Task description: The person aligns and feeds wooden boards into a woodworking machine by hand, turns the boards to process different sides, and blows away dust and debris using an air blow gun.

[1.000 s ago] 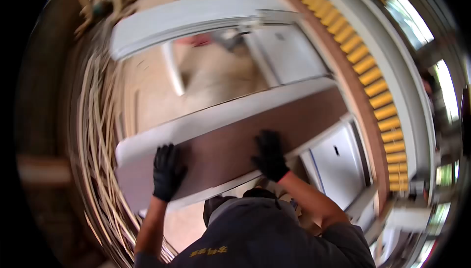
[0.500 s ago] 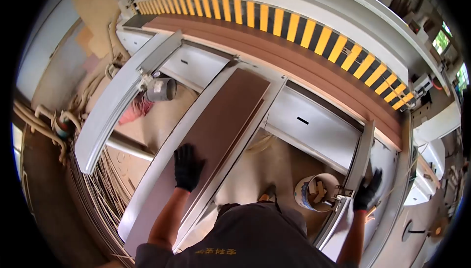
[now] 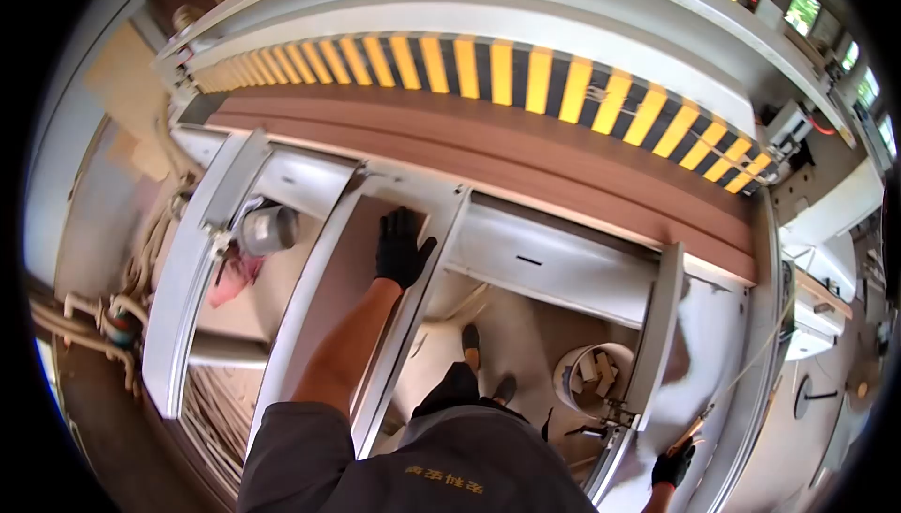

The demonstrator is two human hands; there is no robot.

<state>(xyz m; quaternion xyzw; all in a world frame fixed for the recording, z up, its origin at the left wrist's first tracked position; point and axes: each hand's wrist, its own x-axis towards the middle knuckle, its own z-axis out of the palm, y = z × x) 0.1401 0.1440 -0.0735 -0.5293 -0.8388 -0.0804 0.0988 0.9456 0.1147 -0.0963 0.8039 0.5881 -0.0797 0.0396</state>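
Note:
My left hand (image 3: 402, 248), in a black glove, lies flat with fingers spread on the far part of a long brown board (image 3: 340, 302). This board rests lengthwise on a pale support arm (image 3: 380, 400) in front of the machine. At the lower right my gloved right hand (image 3: 673, 466) is closed around the near end of a slim, wood-coloured tool (image 3: 693, 431). The tool's far end points away over the white metal surface; its exact kind is too small to make out. Long brown boards (image 3: 469, 152) lie under the machine's striped guard.
A yellow-and-black striped guard (image 3: 507, 72) spans the machine. A bucket of wood offcuts (image 3: 570, 372) stands on the floor by the right support rail (image 3: 657, 335). A grey metal can (image 3: 269, 229) hangs on the left arm (image 3: 183, 325). Hoses (image 3: 141, 260) run along the left.
My left hand has slid forward along the board toward the machine. My right hand has come back and down, closing on the slim tool. The whole view has shifted.

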